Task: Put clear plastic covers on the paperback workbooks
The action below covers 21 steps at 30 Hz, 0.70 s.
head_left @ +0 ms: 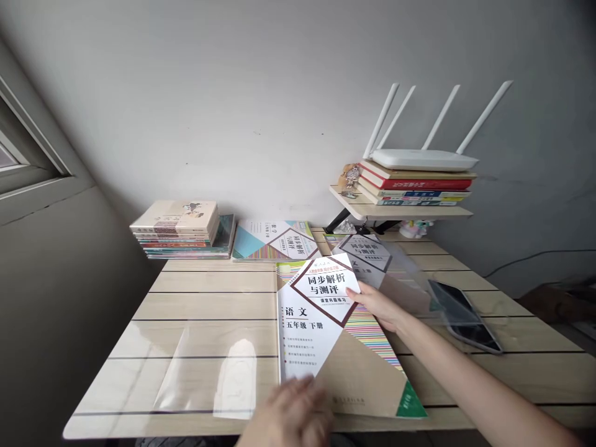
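A workbook (347, 372) with a white, tan and striped cover lies face up, slightly turned, at the front middle of the table. My right hand (375, 304) grips its right edge near the top, thumb on the cover and fingers underneath. Over the workbook's lower left edge is my left hand (293, 413), smeared by motion, so its fingers are unclear. A clear plastic sheet (200, 354) with bright reflections is spread on the table left of the workbook. Behind my right hand lies a second workbook (363, 251), partly covered by clear plastic.
A phone (465, 316) lies at the right, partly under clear plastic. A book stack (177, 226) stands back left beside another workbook (274, 239). A small raised shelf (405, 213) at the back right bears books and a white router (423, 159). The wall closes off the back.
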### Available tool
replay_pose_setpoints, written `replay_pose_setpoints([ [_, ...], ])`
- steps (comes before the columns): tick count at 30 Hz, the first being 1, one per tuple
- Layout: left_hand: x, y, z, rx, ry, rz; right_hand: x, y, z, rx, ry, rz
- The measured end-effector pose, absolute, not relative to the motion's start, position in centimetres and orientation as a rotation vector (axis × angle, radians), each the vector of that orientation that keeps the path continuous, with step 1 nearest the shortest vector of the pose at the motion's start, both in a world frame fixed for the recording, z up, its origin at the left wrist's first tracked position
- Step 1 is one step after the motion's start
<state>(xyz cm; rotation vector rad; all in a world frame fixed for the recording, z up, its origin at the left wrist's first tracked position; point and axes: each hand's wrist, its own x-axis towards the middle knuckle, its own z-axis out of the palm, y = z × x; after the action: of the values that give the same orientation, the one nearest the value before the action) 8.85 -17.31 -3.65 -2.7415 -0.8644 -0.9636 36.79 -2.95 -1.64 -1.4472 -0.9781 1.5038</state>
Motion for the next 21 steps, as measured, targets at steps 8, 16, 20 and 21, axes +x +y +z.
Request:
replay_pose_setpoints([
  [8, 6.7, -12.6, 1.7, -2.857, -1.598, -0.008, 36.6, -3.4, -1.0, -1.459, -1.098, 1.506],
  [16, 5.6, -13.1, -0.3, -2.919, -1.65, -0.01, 36.0, -3.3, -0.1, -1.5, -1.055, 1.484],
  [20, 5.0, -13.6, -1.3, -2.916, -1.617, -0.097, 35.8, -2.9, -0.3, -1.539, -1.148, 1.449],
  [21, 5.0, -13.7, -1.3, -2.924, -1.619, -0.108, 35.8, -2.9, -0.4, -1.544, -1.171, 1.443],
])
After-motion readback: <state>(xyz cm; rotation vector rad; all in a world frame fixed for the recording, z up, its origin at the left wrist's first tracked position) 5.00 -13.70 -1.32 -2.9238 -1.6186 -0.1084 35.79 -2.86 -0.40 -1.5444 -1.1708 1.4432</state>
